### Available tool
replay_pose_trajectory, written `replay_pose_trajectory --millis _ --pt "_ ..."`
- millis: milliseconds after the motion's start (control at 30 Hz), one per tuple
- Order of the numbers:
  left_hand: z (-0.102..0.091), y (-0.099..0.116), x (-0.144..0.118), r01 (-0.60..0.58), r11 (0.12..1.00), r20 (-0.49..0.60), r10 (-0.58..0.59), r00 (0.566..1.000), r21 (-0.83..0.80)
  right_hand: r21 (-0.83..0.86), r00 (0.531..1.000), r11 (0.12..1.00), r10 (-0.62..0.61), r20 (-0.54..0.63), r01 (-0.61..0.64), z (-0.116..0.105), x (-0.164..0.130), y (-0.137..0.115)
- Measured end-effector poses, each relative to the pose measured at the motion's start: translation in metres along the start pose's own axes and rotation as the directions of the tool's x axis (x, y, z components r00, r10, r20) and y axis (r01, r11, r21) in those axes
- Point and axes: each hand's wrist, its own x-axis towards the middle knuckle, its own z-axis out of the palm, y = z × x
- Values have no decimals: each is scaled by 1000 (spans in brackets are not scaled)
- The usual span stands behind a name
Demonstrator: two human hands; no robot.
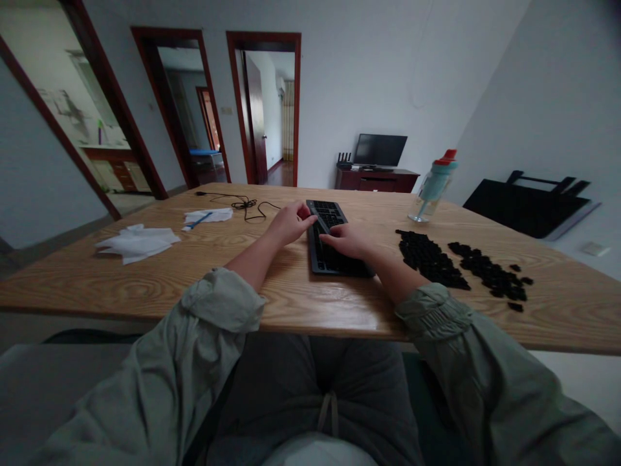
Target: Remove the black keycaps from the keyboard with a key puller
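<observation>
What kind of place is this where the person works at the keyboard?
Probably a room in a home: a wooden table, a television on a low cabinet, and doorways to other rooms.

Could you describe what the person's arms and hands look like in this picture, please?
Both arms wear loose, pale grey-green sleeves of a light jacket or shirt, pushed up toward the elbows so the forearms are bare. The cuffs bunch in soft folds; the right one looks gathered or elasticated. The left hand and right hand are bare: no gloves, and no watch or rings can be made out.
</observation>
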Motion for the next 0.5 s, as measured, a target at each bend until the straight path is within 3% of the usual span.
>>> replay_pose_trajectory --millis 133,233,333,400,500 --pt "6 9 -5 -75 997 69 75 995 -7 -109 997 992 -68 -21 65 9 -1 -4" --pt "9 13 -7 -60 998 116 62 991 -26 -94 987 993 -85 -133 73 7 -2 -3" --pt "11 13 -6 -3 990 154 24 988 -140 -65 946 980 -199 -254 189 3 -4 -4" --pt "13 11 -4 27 969 163 13 987 -244 -75 922 962 -275 -273 264 0 -5 -8" --pt "12 8 -3 13 955 142 31 989 -297 -136 908 957 -288 -303 257 -6 -6 -12"
